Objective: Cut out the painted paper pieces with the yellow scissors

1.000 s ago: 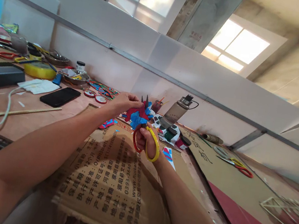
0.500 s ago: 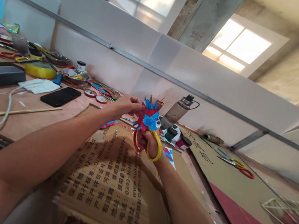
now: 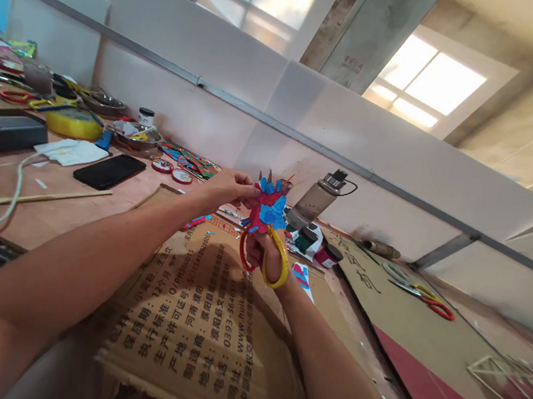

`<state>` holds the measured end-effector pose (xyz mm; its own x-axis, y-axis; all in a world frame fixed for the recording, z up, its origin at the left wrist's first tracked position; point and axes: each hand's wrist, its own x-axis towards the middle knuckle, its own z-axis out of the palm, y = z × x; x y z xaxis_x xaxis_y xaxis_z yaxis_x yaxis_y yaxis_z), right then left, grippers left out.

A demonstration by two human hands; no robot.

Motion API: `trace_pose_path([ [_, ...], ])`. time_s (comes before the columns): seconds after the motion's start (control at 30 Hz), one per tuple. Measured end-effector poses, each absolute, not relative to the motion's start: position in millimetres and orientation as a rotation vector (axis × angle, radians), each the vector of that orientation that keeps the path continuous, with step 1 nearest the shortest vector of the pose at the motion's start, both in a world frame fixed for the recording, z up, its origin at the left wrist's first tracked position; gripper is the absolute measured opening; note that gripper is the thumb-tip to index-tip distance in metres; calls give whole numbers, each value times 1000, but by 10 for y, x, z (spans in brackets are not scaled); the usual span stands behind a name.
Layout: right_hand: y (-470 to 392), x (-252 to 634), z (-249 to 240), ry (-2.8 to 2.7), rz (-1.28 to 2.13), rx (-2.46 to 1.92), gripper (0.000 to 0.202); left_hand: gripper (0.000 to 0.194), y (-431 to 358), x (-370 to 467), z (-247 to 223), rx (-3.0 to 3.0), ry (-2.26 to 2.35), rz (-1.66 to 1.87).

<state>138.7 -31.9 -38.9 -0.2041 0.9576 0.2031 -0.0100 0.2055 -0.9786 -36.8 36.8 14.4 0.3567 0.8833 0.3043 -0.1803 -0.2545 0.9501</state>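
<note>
My left hand (image 3: 232,188) pinches the upper left edge of a red-and-blue cut piece (image 3: 270,212), which looks like paper with ragged edges. In my right hand (image 3: 268,252) is a pair of scissors (image 3: 285,263) with one red and one yellow handle loop. The scissors point away from me, and their two blade tips show slightly apart above the piece. Most of the blades is hidden behind it, so I cannot tell where they touch it. Both hands are above a printed cardboard sheet (image 3: 190,329).
Behind the hands stands a water bottle (image 3: 315,202), beside paint jars (image 3: 328,255). A second pair of scissors (image 3: 432,303) lies on brown board at the right, near a stick frame (image 3: 496,374). To the left are a phone (image 3: 109,171), a cable (image 3: 17,187) and yellow tape (image 3: 74,123).
The red-and-blue piece has turned slightly and shifted a little to the right. Both hands keep their hold, and the view has moved very slightly.
</note>
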Motion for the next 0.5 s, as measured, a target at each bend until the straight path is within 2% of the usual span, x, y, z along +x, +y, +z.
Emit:
trace_pose_path([
  [0.5, -330, 1390, -379, -1483, 1192, -956, 48, 23, 341, -367, 176, 1463, 690, 1157],
])
